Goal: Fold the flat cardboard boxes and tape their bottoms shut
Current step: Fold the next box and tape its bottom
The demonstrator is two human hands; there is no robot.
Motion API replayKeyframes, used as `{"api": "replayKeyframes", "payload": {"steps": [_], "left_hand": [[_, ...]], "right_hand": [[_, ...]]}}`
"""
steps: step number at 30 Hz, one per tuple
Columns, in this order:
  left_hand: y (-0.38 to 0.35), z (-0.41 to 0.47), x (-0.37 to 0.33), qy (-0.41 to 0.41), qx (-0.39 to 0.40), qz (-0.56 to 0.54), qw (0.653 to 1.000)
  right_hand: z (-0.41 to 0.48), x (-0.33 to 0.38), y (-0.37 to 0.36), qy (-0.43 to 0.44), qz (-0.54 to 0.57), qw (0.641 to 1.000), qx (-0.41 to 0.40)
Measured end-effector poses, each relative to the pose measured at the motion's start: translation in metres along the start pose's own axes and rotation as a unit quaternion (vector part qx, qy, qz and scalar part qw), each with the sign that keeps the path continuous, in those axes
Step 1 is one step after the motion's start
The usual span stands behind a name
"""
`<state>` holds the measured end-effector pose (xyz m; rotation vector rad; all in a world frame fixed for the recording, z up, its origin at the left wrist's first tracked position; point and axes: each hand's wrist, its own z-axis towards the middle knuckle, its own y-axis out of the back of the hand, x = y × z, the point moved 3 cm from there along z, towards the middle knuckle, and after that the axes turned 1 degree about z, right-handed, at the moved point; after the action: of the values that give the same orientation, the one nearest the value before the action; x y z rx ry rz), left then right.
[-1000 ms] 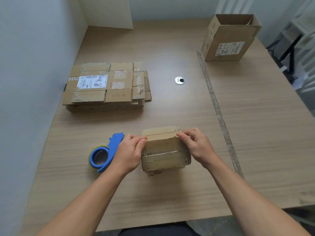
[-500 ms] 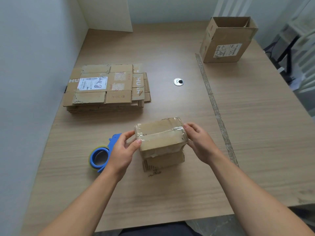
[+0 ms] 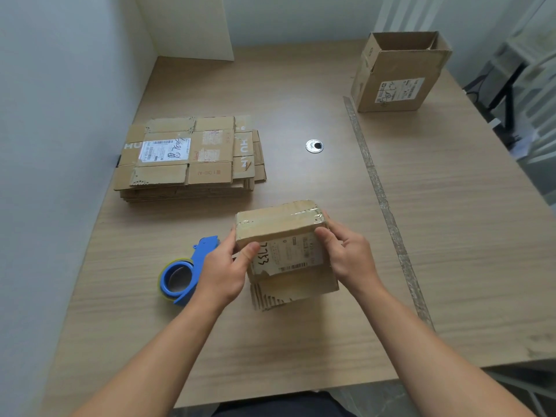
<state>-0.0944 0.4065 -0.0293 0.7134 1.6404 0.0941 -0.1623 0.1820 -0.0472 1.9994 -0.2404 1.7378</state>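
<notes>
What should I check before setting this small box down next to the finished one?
1. Left hand and right hand grip the small box: ok.
2. Tape over the bottom seam: ok.
3. Tape ends pressed flat: cannot tell.
4. Bare table beside the finished box: ok.
5. Tape dispenser beside the left hand: ok.
6. Flat boxes left in the stack: ok.

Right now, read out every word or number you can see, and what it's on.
"HU": flat brown cardboard stack, top sheet.
"(XO-A)": same sheet, upside down.
Handwriting, perhaps "7753" inverted: small taped cardboard box, white label.
Printed label text, including the open brown carton's: too small.
</notes>
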Motion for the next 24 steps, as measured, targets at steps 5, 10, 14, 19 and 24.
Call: {"api": "replayKeyframes", "payload": {"steps": [5,10,14,19,24], "left_hand": [[-0.008,-0.004,-0.004,0.013,-0.051,-0.001,0.999],[-0.008,-0.005,-0.016,0.008,-0.132,-0.009,0.991],[-0.015,0.0,-0.021,0.027,-0.166,-0.102,0.981],[-0.02,0.0,-0.028,0.027,-0.201,-0.127,0.971],[-0.02,0.003,-0.023,0.021,-0.198,-0.111,0.974]], "right_hand": [[-0.005,0.006,-0.004,-0.018,-0.025,0.999,-0.017],[-0.008,0.011,-0.002,-0.026,-0.02,0.996,-0.084],[-0.005,0.019,0.001,-0.044,0.056,0.984,-0.161],[-0.002,0.026,-0.001,-0.032,0.074,0.981,-0.175],[-0.002,0.021,-0.004,-0.072,0.081,0.981,-0.16]]}}
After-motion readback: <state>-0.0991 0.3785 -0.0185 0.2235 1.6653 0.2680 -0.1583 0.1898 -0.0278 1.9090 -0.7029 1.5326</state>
